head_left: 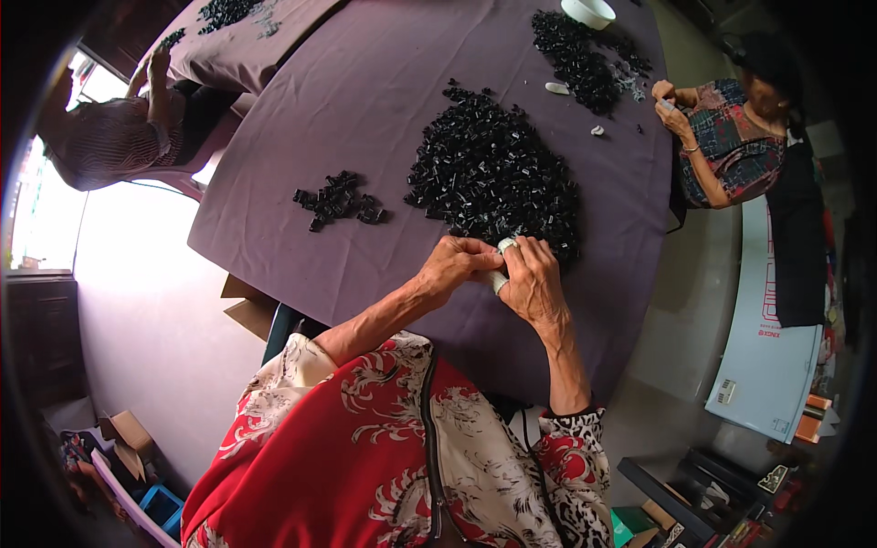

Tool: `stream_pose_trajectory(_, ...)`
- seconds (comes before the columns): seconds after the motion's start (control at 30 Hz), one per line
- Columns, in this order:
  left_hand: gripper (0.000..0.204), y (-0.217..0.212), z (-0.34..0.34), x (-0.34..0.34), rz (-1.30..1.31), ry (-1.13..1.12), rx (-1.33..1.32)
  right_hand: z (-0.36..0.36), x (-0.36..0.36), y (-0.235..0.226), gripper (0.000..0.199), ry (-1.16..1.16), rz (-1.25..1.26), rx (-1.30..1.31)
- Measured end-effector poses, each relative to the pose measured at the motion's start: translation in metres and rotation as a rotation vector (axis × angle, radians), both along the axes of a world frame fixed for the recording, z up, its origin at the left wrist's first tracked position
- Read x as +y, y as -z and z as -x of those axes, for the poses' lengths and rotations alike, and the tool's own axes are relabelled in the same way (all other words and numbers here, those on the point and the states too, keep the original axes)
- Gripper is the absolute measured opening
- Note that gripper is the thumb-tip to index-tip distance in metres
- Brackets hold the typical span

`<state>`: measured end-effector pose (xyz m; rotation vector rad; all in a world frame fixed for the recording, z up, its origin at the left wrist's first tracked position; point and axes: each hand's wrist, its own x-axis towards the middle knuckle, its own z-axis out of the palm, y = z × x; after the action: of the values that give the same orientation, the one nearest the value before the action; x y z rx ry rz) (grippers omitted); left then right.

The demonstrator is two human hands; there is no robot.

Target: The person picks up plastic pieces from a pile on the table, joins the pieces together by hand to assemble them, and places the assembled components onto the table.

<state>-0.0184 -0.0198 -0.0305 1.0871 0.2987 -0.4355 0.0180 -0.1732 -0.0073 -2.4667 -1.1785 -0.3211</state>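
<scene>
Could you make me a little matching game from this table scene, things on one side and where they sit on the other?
Things:
1. white bowl
2. big pile of black parts
3. small cluster of black parts
4. hands

Places:
a. left of the big pile, apart from it
b. far edge of the purple table, top of the picture
c. close together at the big pile's near edge
d. middle of the table

Pairs: 1-b, 2-d, 3-a, 4-c
</scene>
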Motion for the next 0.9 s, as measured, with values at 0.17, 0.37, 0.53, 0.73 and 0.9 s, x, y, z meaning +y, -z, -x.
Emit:
stream_pose_trajectory(0.17, 0.015, -0.004, 0.003, -0.003, 0.014, 0.034, 0.012, 0.002, -0.008, 0.009, 0.008, -0.019, -0.02, 0.05)
stream_pose_trajectory(0.37, 0.014, 0.002, 0.007, -0.007, -0.024, 0.061, 0.008, 0.006, -0.015, 0.011, 0.007, -0.012, 0.026, 0.027)
stream_pose_trajectory(0.53, 0.013, 0.003, 0.007, -0.012, -0.019, 0.08, 0.028, 0.009, -0.021, 0.016, 0.009, -0.022, 0.029, 0.022)
stream_pose_trajectory(0.73, 0.014, 0.015, 0.008, -0.01, -0.064, 0.125, 0.019, 0.009, -0.021, 0.022, 0.02, -0.077, 0.014, -0.005)
stream_pose_trajectory(0.9, 0.023, 0.005, 0.011, -0.014, -0.212, 0.196, -0.09, 0.014, -0.027, 0.025, 0.026, -0.078, -0.03, -0.021)
